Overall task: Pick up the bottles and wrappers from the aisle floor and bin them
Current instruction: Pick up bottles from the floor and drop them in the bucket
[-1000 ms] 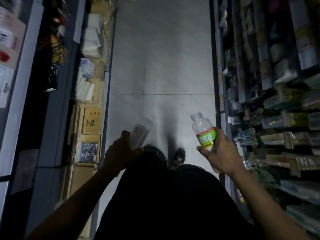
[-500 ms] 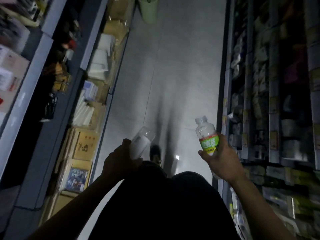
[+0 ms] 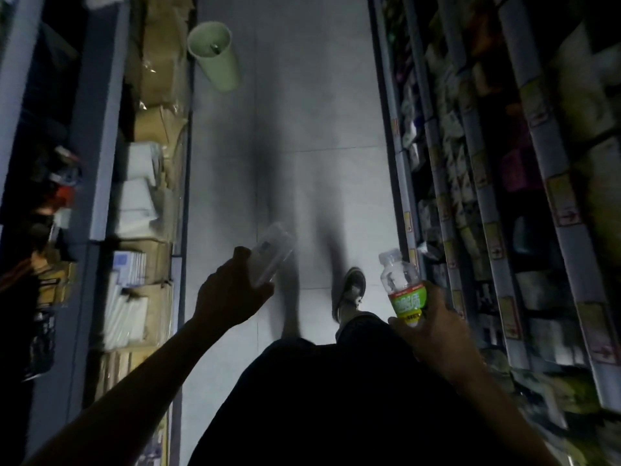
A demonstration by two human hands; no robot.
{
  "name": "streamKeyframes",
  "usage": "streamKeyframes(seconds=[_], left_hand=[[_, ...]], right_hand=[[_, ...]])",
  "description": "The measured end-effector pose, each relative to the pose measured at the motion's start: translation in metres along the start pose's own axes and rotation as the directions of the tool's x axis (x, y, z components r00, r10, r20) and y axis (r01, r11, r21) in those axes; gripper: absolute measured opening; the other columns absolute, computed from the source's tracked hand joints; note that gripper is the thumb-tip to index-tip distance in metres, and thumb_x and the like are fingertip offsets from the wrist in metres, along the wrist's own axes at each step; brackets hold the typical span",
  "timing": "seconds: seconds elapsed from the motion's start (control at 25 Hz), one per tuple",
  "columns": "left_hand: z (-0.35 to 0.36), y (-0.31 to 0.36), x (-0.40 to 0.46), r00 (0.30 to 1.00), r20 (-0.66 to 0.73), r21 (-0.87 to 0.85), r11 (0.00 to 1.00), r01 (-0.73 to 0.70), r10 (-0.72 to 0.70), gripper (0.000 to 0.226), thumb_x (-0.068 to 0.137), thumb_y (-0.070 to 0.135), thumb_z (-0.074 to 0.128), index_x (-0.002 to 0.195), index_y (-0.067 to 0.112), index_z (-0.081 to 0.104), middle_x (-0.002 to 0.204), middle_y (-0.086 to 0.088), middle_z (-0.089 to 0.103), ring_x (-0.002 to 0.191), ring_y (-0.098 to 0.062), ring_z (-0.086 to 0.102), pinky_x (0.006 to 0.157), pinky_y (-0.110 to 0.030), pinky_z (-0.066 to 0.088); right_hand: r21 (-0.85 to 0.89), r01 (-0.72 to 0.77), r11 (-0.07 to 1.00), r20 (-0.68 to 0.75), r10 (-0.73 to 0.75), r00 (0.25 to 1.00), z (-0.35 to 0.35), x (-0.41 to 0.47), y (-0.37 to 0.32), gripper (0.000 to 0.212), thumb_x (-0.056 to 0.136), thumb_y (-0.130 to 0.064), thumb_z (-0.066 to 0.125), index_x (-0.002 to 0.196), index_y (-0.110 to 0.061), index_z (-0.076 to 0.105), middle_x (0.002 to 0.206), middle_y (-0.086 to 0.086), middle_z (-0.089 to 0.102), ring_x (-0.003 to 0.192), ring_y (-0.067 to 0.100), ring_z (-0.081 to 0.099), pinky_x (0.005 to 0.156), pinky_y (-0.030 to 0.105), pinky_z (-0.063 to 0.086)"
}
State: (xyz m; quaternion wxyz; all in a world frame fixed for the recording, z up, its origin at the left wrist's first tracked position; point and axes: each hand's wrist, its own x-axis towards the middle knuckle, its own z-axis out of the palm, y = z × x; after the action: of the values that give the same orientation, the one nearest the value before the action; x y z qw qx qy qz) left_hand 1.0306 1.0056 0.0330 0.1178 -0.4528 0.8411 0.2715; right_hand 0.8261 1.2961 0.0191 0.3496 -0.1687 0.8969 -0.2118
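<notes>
- The left hand (image 3: 232,294) is curling its fingers round the lower end of a clear bottle (image 3: 272,255), gripping it tilted, its far end pointing up the aisle; the plastic is blurred and looks label-free.
- The right hand (image 3: 433,327) is wrapping tightly round the base of a second bottle (image 3: 401,287), holding it near upright: clear ribbed plastic, pale cap, bright green label band.
- Both bottles are hanging above the floor (image 3: 302,112), smooth grey tile with thin joint lines.
- A shoe (image 3: 349,292) is stepping on the floor between the two bottles.
- A pale green bin (image 3: 215,58), round and open-topped, is standing on the floor well ahead of the bottles, against the left shelf (image 3: 158,196) of cardboard boxes.
- The right shelf (image 3: 470,163) is showing rows of packets, too blurred to read.
</notes>
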Motion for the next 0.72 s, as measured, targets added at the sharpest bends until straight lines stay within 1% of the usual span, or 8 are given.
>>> streamKeyframes(seconds=[0.08, 0.16, 0.24, 0.36, 0.44, 0.56, 0.64, 0.72], left_hand=[[-0.005, 0.025, 0.027, 0.999, 0.016, -0.013, 0.999, 0.048, -0.048, 0.068, 0.082, 0.047, 0.082, 0.129, 0.014, 0.044, 0.093, 0.009, 0.056, 0.074, -0.012, 0.058, 0.05, -0.014, 0.034], [-0.009, 0.045, 0.046, 0.994, 0.035, -0.021, 0.994, 0.107, -0.107, 0.069, 0.082, 0.048, 0.082, 0.128, 0.015, 0.043, 0.094, 0.01, 0.054, 0.077, -0.013, 0.057, 0.051, -0.014, 0.032], [-0.014, 0.054, 0.06, 0.986, 0.061, -0.035, 0.987, 0.157, -0.155, 0.069, 0.08, 0.053, 0.081, 0.124, 0.017, 0.041, 0.088, 0.014, 0.053, 0.075, -0.013, 0.06, 0.05, -0.016, 0.033], [-0.027, 0.057, 0.078, 0.962, 0.077, -0.089, 0.959, 0.268, -0.261, 0.067, 0.078, 0.057, 0.081, 0.117, 0.023, 0.039, 0.086, 0.013, 0.058, 0.072, -0.01, 0.063, 0.054, -0.024, 0.043], [-0.034, 0.056, 0.095, 0.944, 0.062, -0.095, 0.94, 0.329, -0.324, 0.067, 0.077, 0.057, 0.08, 0.117, 0.022, 0.039, 0.089, 0.008, 0.062, 0.074, -0.016, 0.064, 0.062, -0.032, 0.049], [-0.046, 0.054, 0.139, 0.922, 0.052, -0.145, 0.911, 0.386, -0.383, 0.065, 0.078, 0.053, 0.08, 0.118, 0.021, 0.039, 0.092, 0.004, 0.064, 0.077, -0.021, 0.063, 0.066, -0.034, 0.047], [-0.061, 0.053, 0.179, 0.917, 0.046, -0.168, 0.901, 0.399, -0.397, 0.065, 0.078, 0.053, 0.079, 0.118, 0.021, 0.039, 0.095, 0.001, 0.065, 0.078, -0.023, 0.062, 0.068, -0.034, 0.047], [-0.084, 0.055, 0.223, 0.919, 0.036, -0.165, 0.905, 0.392, -0.392, 0.066, 0.078, 0.053, 0.079, 0.118, 0.02, 0.04, 0.096, 0.0, 0.064, 0.078, -0.023, 0.06, 0.068, -0.034, 0.045]], right_hand=[[0.007, 0.019, 1.0, 0.006, -0.02, 1.0, -0.028, 0.042, -0.017, 0.078, 0.072, -0.051, 0.082, 0.134, -0.037, 0.037, 0.109, 0.002, 0.07, 0.093, 0.032, 0.067, 0.077, 0.039, 0.053], [0.004, 0.084, 0.996, -0.006, -0.084, 0.996, -0.054, 0.083, -0.038, 0.075, 0.072, -0.049, 0.082, 0.131, -0.036, 0.038, 0.107, 0.002, 0.07, 0.091, 0.031, 0.067, 0.078, 0.041, 0.054], [-0.017, 0.151, 0.988, 0.003, -0.151, 0.988, -0.076, 0.125, -0.065, 0.072, 0.072, -0.049, 0.083, 0.129, -0.035, 0.04, 0.107, 0.003, 0.069, 0.092, 0.032, 0.067, 0.079, 0.043, 0.055], [-0.034, 0.242, 0.97, 0.037, -0.241, 0.97, -0.099, 0.184, -0.113, 0.076, 0.071, -0.05, 0.083, 0.132, -0.034, 0.04, 0.113, 0.004, 0.067, 0.096, 0.032, 0.067, 0.083, 0.045, 0.056], [-0.026, 0.279, 0.96, 0.056, -0.277, 0.959, -0.109, 0.225, -0.145, 0.075, 0.07, -0.048, 0.084, 0.131, -0.033, 0.042, 0.114, 0.002, 0.066, 0.097, 0.03, 0.066, 0.084, 0.045, 0.056], [-0.038, 0.328, 0.944, 0.081, -0.324, 0.943, -0.115, 0.284, -0.197, 0.071, 0.072, -0.038, 0.087, 0.129, -0.029, 0.046, 0.107, -0.002, 0.064, 0.093, 0.024, 0.063, 0.079, 0.037, 0.052], [-0.062, 0.351, 0.934, 0.107, -0.343, 0.933, -0.117, 0.314, -0.228, 0.074, 0.075, -0.033, 0.088, 0.135, -0.022, 0.046, 0.108, -0.004, 0.059, 0.091, 0.018, 0.057, 0.076, 0.029, 0.044], [-0.112, 0.362, 0.925, 0.118, -0.35, 0.929, -0.12, 0.341, -0.252, 0.081, 0.077, -0.034, 0.087, 0.142, -0.018, 0.042, 0.11, -0.005, 0.051, 0.092, 0.017, 0.051, 0.077, 0.029, 0.04]])
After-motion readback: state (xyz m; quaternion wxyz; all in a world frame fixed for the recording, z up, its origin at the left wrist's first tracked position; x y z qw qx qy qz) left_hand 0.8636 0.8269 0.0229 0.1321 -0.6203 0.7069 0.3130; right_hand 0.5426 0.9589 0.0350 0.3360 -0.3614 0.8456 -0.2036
